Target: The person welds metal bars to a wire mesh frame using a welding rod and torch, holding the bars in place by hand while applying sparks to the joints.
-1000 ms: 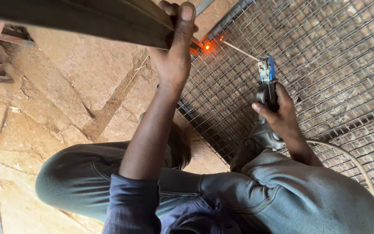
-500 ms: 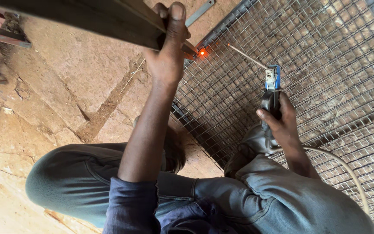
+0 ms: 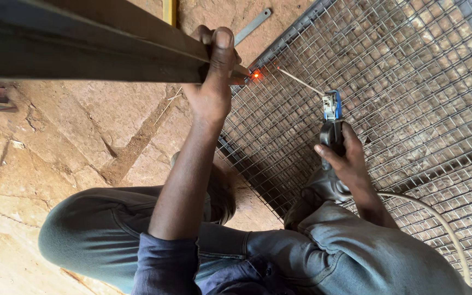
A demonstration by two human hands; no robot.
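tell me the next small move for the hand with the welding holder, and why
Probably ease the rod tip a little along the joint, keeping the right hand steady on the electrode holder. An orange glow sits where the steel bar, held in the left hand, meets the wire mesh frame, so that spot looks freshly tacked.

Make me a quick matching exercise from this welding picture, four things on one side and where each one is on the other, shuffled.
Things:
1. left hand
2. right hand
3. orange glow
4. wire mesh panel

Places:
A. at the tip of the welding rod
B. flat on the ground
C. gripping the dark steel bar
D. around the electrode holder

Pairs: 1-C, 2-D, 3-A, 4-B
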